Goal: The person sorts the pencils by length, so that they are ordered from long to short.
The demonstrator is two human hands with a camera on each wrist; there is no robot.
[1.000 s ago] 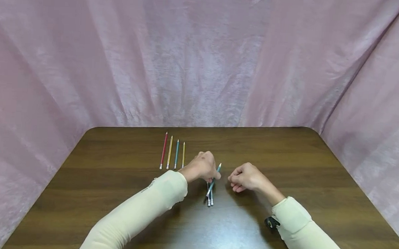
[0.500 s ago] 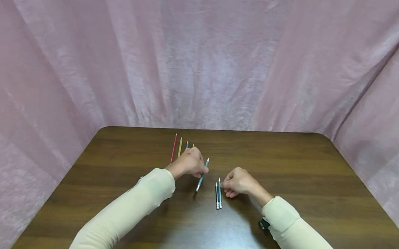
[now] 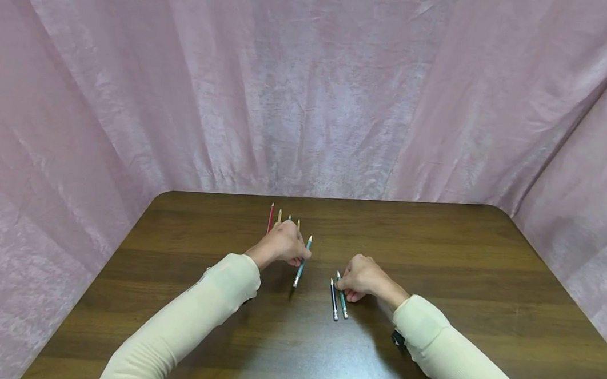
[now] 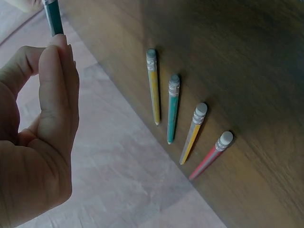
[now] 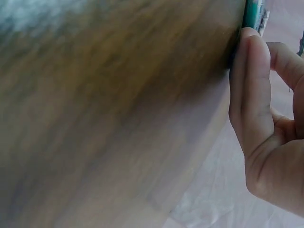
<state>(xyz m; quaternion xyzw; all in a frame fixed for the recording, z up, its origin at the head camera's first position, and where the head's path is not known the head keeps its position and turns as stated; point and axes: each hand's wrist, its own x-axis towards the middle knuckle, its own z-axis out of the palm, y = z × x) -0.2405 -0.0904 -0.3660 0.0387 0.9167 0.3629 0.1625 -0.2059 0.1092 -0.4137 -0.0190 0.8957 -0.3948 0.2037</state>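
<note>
My left hand [image 3: 282, 244] pinches a teal pencil [image 3: 300, 269] between thumb and fingertips. It slants over the table, point away from me, eraser end toward me. In the left wrist view the same pencil [image 4: 54, 18] rises above the fingertips. To the right, my right hand [image 3: 366, 277] pinches a green pencil [image 3: 343, 304] near its upper part; its end [image 5: 251, 14] shows at the fingertips in the right wrist view. A shorter dark blue pencil [image 3: 334, 303] lies just left of the green one, their points close together.
Behind my left hand lies a row of pencils: a red one [image 4: 209, 160], a yellow one [image 4: 191, 138], a teal one [image 4: 172, 114] and a shorter yellow one [image 4: 154, 90]. The brown wooden table [image 3: 460, 255] ends at a pink curtain [image 3: 329, 99].
My left hand has lifted the teal pencil off the other two and carried it left toward the row. My right hand has come to the green pencil and tilted it away from the dark blue one.
</note>
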